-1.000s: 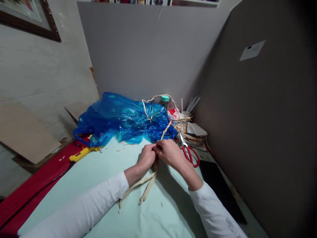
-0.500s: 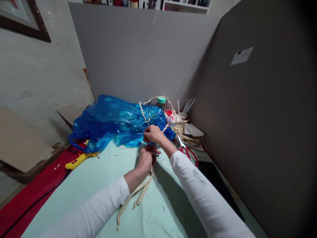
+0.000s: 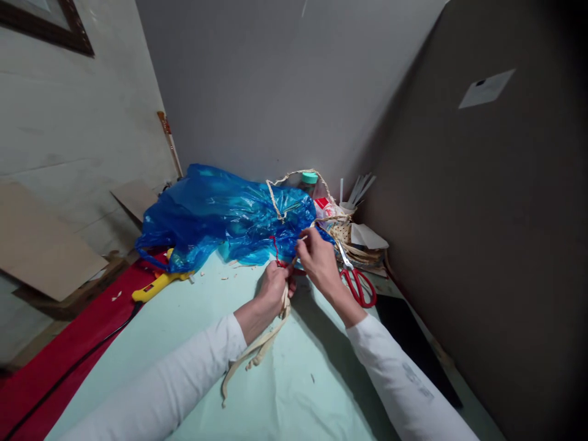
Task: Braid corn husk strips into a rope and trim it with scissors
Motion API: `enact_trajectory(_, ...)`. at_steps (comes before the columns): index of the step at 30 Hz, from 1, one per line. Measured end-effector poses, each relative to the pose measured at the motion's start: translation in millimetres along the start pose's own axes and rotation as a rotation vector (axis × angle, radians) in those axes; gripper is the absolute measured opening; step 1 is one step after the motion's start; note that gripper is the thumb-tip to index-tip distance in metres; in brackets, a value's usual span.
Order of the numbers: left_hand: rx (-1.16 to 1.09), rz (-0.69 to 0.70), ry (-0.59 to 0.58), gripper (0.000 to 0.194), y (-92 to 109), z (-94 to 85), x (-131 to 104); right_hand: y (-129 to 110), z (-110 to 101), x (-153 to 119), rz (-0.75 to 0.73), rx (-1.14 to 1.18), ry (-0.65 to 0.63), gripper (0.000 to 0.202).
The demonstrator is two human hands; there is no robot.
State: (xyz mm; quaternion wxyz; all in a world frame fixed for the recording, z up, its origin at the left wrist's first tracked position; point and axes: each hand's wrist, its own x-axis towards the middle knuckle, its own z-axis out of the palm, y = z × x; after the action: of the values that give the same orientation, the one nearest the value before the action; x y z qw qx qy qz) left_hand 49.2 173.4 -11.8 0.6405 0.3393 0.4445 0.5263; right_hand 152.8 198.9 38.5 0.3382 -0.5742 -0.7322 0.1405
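My left hand (image 3: 272, 289) is closed around a bundle of cream fibre strips (image 3: 263, 350), whose loose ends hang down toward me over the table cover. A thin red string (image 3: 275, 247) rises from the top of that hand. To its right, slightly higher, my right hand (image 3: 319, 260) pinches a cream strand that runs toward the left fist. Behind both hands, a braided cream cord (image 3: 274, 199) loops over a blue plastic bag (image 3: 211, 208). The exact crossing of string and strips is hidden by my fingers.
Red-handled scissors (image 3: 356, 285) lie right of my right hand, near a small woven piece (image 3: 340, 231) and fibre strips. A yellow glue gun (image 3: 158, 286) with a black cord is at left. A green-lidded jar (image 3: 309, 178) stands behind; grey panels (image 3: 294, 92) enclose back and right.
My right hand has moved from above the left hand out to the right, drawing a strand. The red string now shows above the left hand. The view has tilted down slightly.
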Motion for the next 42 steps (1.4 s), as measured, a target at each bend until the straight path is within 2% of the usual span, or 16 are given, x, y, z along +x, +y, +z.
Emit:
enact_trajectory(3, -0.009, -0.007, 0.001, 0.015, 3, -0.5, -1, 18, -4, -15, 0.094, 0.071, 0.051, 0.030)
enact_trajectory(7, -0.013, -0.023, -0.015, 0.012, 4, -0.4, 0, 33, 6, -21, 0.132, 0.257, -0.053, 0.021)
enact_trajectory(14, 0.029, -0.121, -0.112, 0.019, 7, -4.3, 5, 36, 28, -18, 0.275, 0.699, -0.181, 0.041)
enact_trajectory(17, 0.043, -0.168, -0.148, 0.021, 11, -5.8, 8, 37, 26, -17, 0.307, 0.819, -0.285, 0.041)
enact_trajectory(22, 0.043, -0.240, -0.200, 0.020, 14, -9.7, 8, 38, 13, -16, 0.307, 0.932, -0.535, 0.044)
enact_trajectory(25, 0.022, -0.263, -0.235, 0.018, 14, -14.9, 12, 39, 9, -13, 0.375, 1.030, -0.651, 0.042)
enact_trajectory(30, -0.027, -0.286, -0.329, 0.014, 14, -22.0, 17, 32, 5, -12, 0.409, 0.966, -0.674, 0.047)
enact_trajectory(34, -0.083, -0.266, -0.397, 0.032, 13, -23.6, 16, 34, 6, -9, 0.432, 0.825, -0.665, 0.044)
enact_trajectory(37, -0.080, -0.238, -0.399, 0.032, 10, -24.0, 18, 48, 9, -4, 0.304, 0.667, -0.669, 0.045)
enact_trajectory(42, -0.011, -0.213, -0.376, 0.006, 10, -22.4, 19, 71, 16, 2, 0.011, 0.505, -0.643, 0.037)
